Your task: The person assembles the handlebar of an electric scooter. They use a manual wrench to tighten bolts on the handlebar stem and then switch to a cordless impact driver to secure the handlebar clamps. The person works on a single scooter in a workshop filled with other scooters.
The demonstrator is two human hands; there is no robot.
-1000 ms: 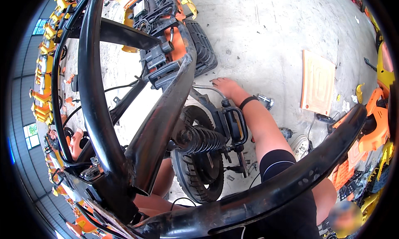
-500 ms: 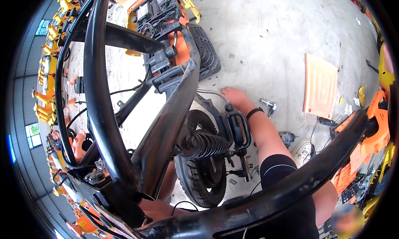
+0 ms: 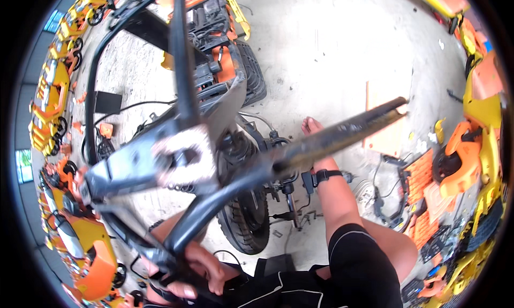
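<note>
A black tubular metal frame (image 3: 214, 201) spans the middle of the view, blurred by motion. My left hand (image 3: 206, 268) is closed round its lower left part. Its long open-ended tube (image 3: 348, 128) slants up to the right and crosses above my right hand (image 3: 311, 126). That hand's fingertips show beyond the tube, and the rest of it is hidden, so whether it touches the tube is unclear. Below the frame stands a treaded wheel (image 3: 243, 227), with a dark assembly of brackets and cables (image 3: 281, 187) beside it.
A partly stripped scooter body (image 3: 214, 45) with exposed wiring lies at the far side. An orange panel (image 3: 385, 136) rests on the floor to the right. Orange and yellow parts (image 3: 460, 158) are piled farther right. Rows of yellow scooters (image 3: 51, 99) line the left. My shoe (image 3: 365, 195) stands near a black cable.
The frame has swung round and tilted, its long tube moving up and leftward from near me. My left hand has come into sight on it. My right hand has shifted slightly.
</note>
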